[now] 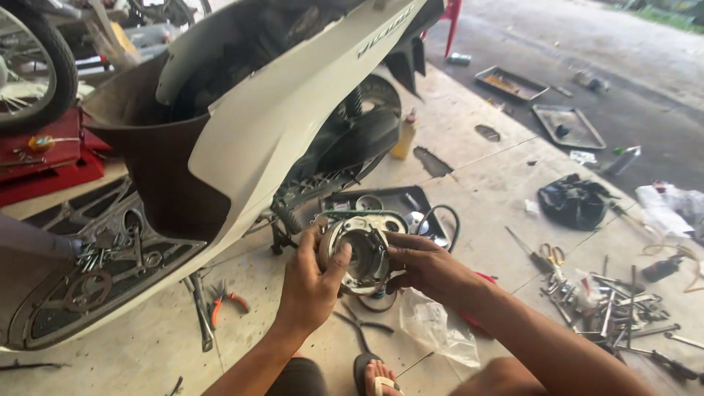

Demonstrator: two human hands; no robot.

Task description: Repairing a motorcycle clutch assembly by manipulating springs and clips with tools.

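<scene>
Right now I have a round metal clutch assembly (359, 253) held up between both hands, in the air just above the concrete floor (484, 198) and in front of the white scooter (271, 125). Its open face is turned toward me, showing curved shoes and a small spring around a hollow centre. My left hand (312, 282) is clamped on its left rim, thumb hooked over the front edge and fingers wrapped behind. My right hand (425, 268) grips the right side, fingertips (392, 253) pressed on the face near the spring. Just behind the part a dark parts tray (400, 202) lies on the floor, with round metal pieces in it and a black rubber belt (444, 220) looped at its right edge. Below my hands lie a pair of dark pliers (359, 326), a crumpled clear plastic bag (433, 326), and my sandalled foot (378, 374). Left of that, orange-handled pliers (224, 301) rest near the scooter's stand. The scooter's footboard (95, 271) carries loose bolts and washers. A yellow bottle (403, 136) stands by the rear wheel. To the right, a heap of wrenches and sockets (609, 308) spreads over the floor, with scissors (554, 255) beside it and a black bag (576, 202) further back. Two shallow metal trays (568, 126) sit well apart in the distance.
</scene>
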